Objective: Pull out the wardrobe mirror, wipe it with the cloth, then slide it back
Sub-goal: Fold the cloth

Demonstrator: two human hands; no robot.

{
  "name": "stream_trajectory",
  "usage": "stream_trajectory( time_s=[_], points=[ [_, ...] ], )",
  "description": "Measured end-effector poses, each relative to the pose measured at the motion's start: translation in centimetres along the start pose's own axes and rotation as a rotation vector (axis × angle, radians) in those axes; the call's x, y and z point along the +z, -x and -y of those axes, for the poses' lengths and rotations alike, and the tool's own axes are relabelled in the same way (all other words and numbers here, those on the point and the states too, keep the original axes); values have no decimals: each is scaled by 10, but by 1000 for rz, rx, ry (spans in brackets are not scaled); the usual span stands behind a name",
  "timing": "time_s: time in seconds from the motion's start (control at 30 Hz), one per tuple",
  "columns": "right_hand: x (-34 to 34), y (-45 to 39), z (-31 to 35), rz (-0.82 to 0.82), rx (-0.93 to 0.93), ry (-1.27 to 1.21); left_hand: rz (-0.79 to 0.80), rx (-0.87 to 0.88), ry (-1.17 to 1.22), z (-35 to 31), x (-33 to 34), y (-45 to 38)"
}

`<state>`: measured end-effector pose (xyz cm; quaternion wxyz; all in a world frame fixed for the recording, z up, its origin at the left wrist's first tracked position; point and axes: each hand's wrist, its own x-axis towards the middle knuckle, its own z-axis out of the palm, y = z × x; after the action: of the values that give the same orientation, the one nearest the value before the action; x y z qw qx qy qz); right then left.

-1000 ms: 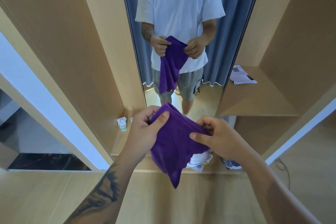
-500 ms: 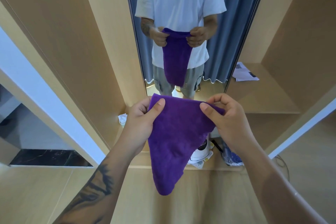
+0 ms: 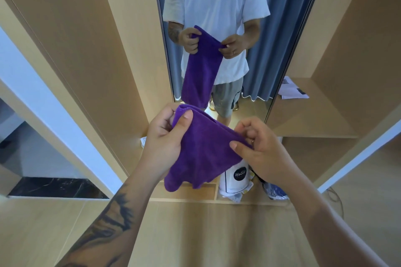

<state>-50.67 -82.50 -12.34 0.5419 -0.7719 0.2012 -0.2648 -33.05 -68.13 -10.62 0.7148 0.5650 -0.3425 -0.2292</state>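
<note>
Mirror [image 3: 282, 28] upright between wardrobe panels [image 3: 108, 50], glass unobstructed, well beyond the hands. Purple cloth [image 3: 201, 151] stretched in front, lower corner hanging free. Left hand [image 3: 165, 143] and right hand [image 3: 260, 154] each pinching a top corner, fingers curled.

The head view looks down on 2 hands holding a purple cloth [image 3: 201, 151] in front of the wardrobe mirror [image 3: 282, 28]. The left hand [image 3: 165, 138] grips its upper left corner; the right hand [image 3: 258, 147] pinches the right edge. A white bag [image 3: 235, 182] stands below, papers [image 3: 291, 89] lie on the right shelf [image 3: 314, 123].
</note>
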Motion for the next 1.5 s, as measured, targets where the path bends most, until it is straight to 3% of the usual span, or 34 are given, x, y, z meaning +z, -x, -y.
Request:
stream_trajectory(
  time_s=[0.17, 0.3, 0.37, 0.53, 0.83, 1.17, 1.5],
  points=[
    [7, -10, 9, -180, 17, -361, -41, -37, 90, -6, -4, -4],
    [17, -16, 14, -260, -70, -211, -61, -55, 87, -6, -4, -5],
    [17, -13, 14, -202, -80, -160, -61, -60, 93, -6, -4, -4],
    [18, -7, 3, -37, 36, -460, -55, -35, 78, -10, 3, -5],
    [53, -26, -30, -196, 190, -768, -9, 2, 81, -16, 13, -9],
    [91, -5, -80, 175, 531, -603, -29, -107, 200, -20, 2, -21],
    [100, -6, -93, 208, 523, -527, 48, -272, 306, -14, -2, -18]
  ],
)
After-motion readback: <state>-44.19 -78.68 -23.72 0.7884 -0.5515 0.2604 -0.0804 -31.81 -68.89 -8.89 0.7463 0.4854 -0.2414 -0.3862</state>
